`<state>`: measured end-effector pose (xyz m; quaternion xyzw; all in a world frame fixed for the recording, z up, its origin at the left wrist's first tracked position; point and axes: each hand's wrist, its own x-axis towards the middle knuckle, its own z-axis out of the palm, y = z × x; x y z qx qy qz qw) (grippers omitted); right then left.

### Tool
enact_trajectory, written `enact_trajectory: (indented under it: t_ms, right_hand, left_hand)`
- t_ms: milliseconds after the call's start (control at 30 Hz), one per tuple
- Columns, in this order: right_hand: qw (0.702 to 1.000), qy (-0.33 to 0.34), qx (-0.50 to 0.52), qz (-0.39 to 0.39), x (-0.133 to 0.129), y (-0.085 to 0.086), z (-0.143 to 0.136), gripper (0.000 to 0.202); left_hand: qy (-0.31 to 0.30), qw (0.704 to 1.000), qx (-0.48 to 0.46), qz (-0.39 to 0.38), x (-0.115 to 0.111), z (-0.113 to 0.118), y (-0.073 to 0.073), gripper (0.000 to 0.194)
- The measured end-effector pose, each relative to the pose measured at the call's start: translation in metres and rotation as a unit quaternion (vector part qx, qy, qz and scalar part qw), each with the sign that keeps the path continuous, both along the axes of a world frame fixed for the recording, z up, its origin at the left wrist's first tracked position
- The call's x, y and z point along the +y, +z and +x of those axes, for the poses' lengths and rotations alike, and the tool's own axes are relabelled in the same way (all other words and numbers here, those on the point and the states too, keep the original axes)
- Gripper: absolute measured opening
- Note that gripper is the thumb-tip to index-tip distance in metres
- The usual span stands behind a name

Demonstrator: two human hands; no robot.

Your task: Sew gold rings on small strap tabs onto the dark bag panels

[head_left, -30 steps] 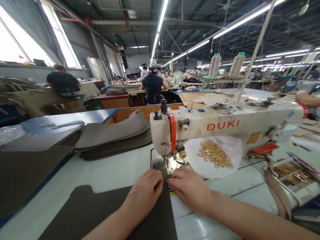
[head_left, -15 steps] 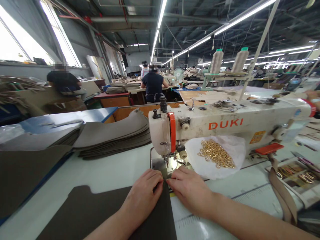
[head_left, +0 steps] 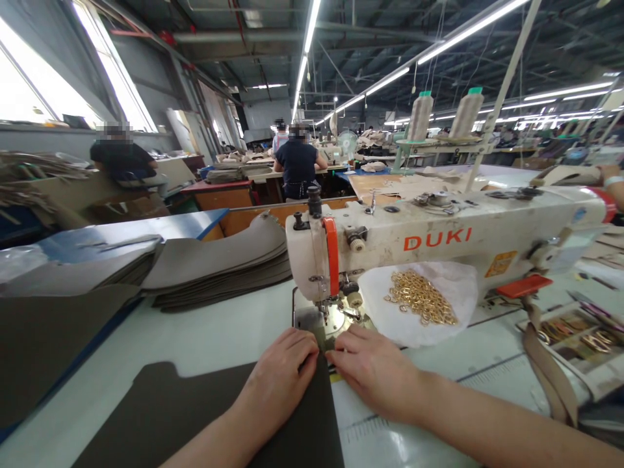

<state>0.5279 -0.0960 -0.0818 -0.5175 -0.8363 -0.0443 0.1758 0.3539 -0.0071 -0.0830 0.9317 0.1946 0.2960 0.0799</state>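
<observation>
A dark grey-brown fabric panel (head_left: pixel 195 403) lies flat on the table, its narrow far corner just in front of the sewing machine (head_left: pixel 380 244). My left hand (head_left: pixel 283 370) is closed on that corner, thumb and fingers pinched together. From the other side my right hand (head_left: pixel 373 374) pinches the same edge, the fingertips of both hands almost meeting. Right behind them is the lit metal needle plate (head_left: pixel 336 318) under the presser foot. My fingers partly cover the panel's tip.
Stacked dark panels (head_left: pixel 224 266) lie left of the machine. Gold rings (head_left: pixel 422 299) rest on a white sheet (head_left: pixel 380 312) under the machine arm. A parts tray (head_left: pixel 585 338) and a hanging brown strap (head_left: pixel 546 370) are at right. A co-worker (head_left: pixel 297 162) sits ahead.
Both hands keep their hold on the panel with hardly any movement. The view has shifted slightly. At the far right, brownish material now shows behind the machine near another person's arm.
</observation>
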Motion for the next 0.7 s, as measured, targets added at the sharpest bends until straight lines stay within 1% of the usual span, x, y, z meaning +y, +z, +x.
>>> enact_trajectory:
  t_ms: [167,267,333,400,500,600,700]
  right_hand:
    - [0.992,0.09,-0.086,-0.01,-0.024,0.014,0.011,0.015]
    - [0.987,0.11,-0.117,-0.011,-0.03,0.018,0.01,0.019]
    - [0.99,0.094,-0.108,-0.006,-0.027,0.015,0.005,0.017]
    - [0.994,0.072,-0.077,-0.001,-0.022,0.011,-0.001,0.011]
    - [0.998,0.056,-0.022,0.011,-0.014,0.003,-0.008,0.014]
    - [0.998,0.067,-0.006,0.011,-0.009,-0.003,-0.01,0.011]
    - [0.996,0.085,-0.006,0.01,-0.006,-0.009,-0.011,0.012]
  left_hand:
    - [-0.001,1.0,-0.016,-0.014,0.001,0.0,0.0,0.017]
    - [0.006,0.999,-0.025,-0.028,0.001,0.0,-0.001,0.016]
    - [0.012,0.999,-0.029,-0.04,0.001,0.0,-0.001,0.017]
    - [0.017,0.998,-0.029,-0.055,0.001,-0.001,0.0,0.018]
    - [0.026,0.996,-0.025,-0.08,0.0,-0.001,0.003,0.017]
    - [0.039,0.994,-0.019,-0.102,0.0,-0.001,0.004,0.016]
    - [0.051,0.992,-0.013,-0.118,0.001,0.0,0.003,0.015]
